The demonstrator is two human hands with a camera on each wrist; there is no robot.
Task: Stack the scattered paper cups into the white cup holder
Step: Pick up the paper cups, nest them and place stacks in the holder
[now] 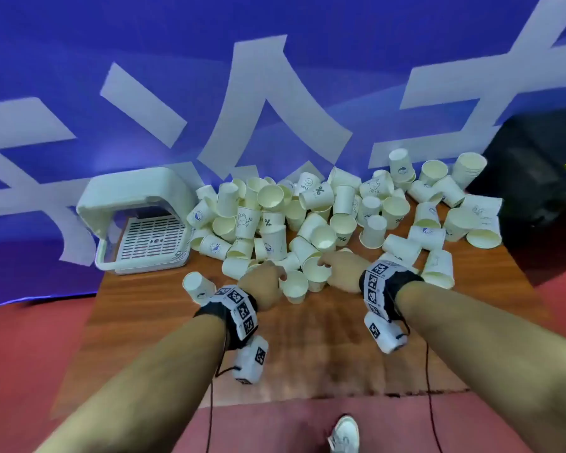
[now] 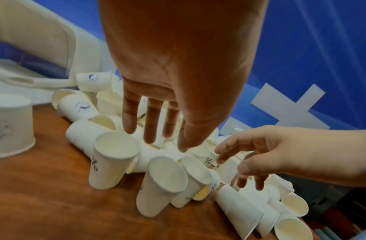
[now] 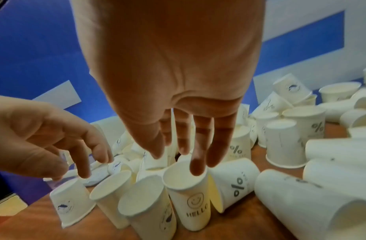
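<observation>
Several white paper cups [image 1: 307,217] lie heaped across the back of the wooden table, some upright, some tipped or upside down. The white cup holder [image 1: 134,197] stands at the back left, its slotted tray holding no cups. My left hand [image 1: 275,276] hovers over the pile's near edge with straight fingers [image 2: 149,129] and holds nothing. My right hand [image 1: 324,264] reaches in beside it, also holding nothing. One of its fingertips [image 3: 196,168] is at the open mouth of an upright smiley "HELLO" cup [image 3: 190,199]. Whether it touches the rim is unclear.
One upside-down cup [image 1: 198,286] stands alone near my left wrist. A blue banner [image 1: 275,76] closes off the back of the table [image 1: 307,348]. A black object [image 1: 536,178] sits at the right. Bare wood lies in front of the pile. The floor is red.
</observation>
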